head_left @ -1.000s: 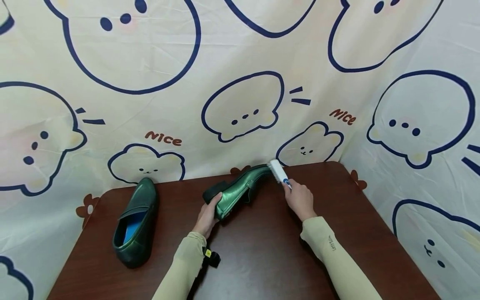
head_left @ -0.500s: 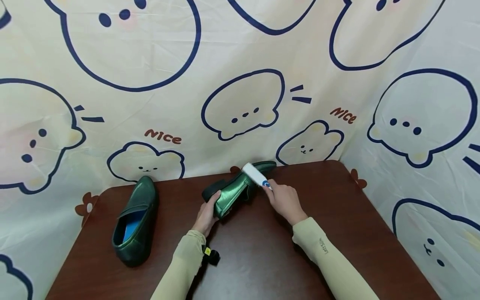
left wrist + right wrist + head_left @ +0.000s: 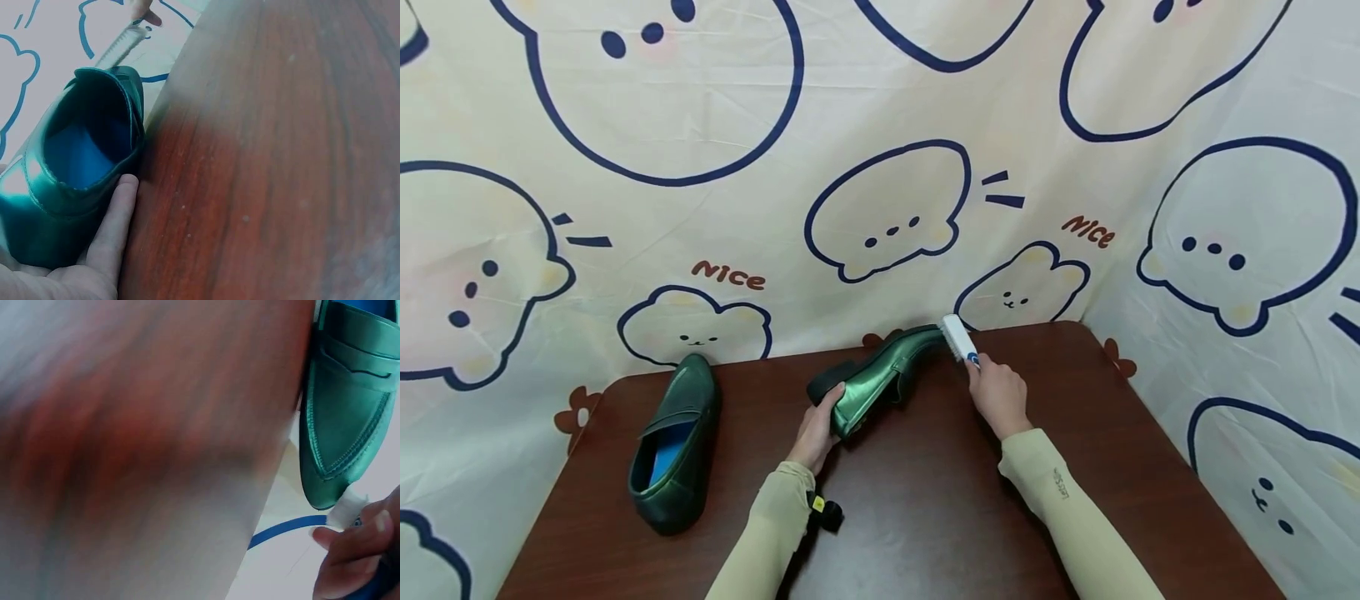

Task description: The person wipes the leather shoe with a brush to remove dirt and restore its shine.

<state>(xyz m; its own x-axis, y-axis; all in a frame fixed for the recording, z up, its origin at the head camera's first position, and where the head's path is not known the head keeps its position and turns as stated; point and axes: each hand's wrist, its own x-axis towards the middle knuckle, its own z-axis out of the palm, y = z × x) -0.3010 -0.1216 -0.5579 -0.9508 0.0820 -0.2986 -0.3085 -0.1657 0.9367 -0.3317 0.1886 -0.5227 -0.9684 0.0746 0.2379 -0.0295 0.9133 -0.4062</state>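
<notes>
A shiny green loafer (image 3: 880,375) is tipped on its side near the table's back edge. My left hand (image 3: 814,433) grips it by the heel, thumb over the back part; the left wrist view shows the blue insole (image 3: 81,156) and a finger along the shoe's side. In my right hand (image 3: 1002,398) is a white brush (image 3: 957,340) with a blue mark, held by its handle. Its bristles are right at the loafer's toe, which also shows in the right wrist view beside the brush head (image 3: 347,509). The matching loafer (image 3: 676,446) stands upright at the left, touched by neither hand.
The dark brown wooden table (image 3: 917,517) has rounded back corners. Behind it and along both sides hangs a pale cloth (image 3: 880,108) with blue cartoon outlines, close to the back edge. A small black device (image 3: 829,515) sits at my left wrist.
Half a second ago the brush lay over the middle of the loafer's side; my right hand has since moved right with it to the toe. My left hand and the loafer stay nearly still.
</notes>
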